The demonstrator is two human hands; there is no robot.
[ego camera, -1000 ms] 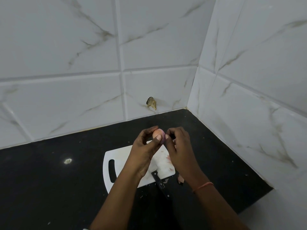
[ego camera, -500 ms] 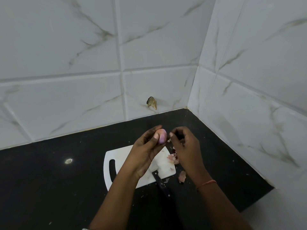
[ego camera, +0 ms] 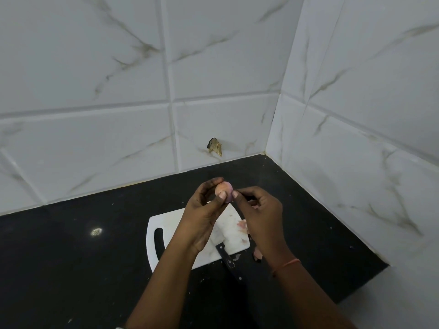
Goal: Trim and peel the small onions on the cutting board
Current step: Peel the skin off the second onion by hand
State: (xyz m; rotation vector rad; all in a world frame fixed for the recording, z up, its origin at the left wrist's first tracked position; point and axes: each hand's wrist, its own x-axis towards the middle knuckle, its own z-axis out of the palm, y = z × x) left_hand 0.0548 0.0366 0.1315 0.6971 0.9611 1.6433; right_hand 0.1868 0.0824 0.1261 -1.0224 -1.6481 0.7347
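Observation:
My left hand (ego camera: 202, 210) holds a small pinkish onion (ego camera: 224, 189) between thumb and fingers, raised above the white cutting board (ego camera: 171, 224). My right hand (ego camera: 260, 210) is beside it, thumb and forefinger pinched against the onion's right side. A black-handled knife (ego camera: 226, 257) lies at the board's near edge, its blade hidden under my left hand. Bits of pink onion skin (ego camera: 242, 224) lie on the board's right part, and one piece (ego camera: 257, 254) rests on the counter beside it.
The board lies on a black counter (ego camera: 83, 269) in a corner of white marble-look tiled walls (ego camera: 356, 138). A chipped spot (ego camera: 215, 146) marks the back wall. The counter's right end drops off near my right forearm.
My right hand drew away from the onion and skin pieces fell on the board; now it is back, pinching at the onion's side. The left hand kept the onion raised.

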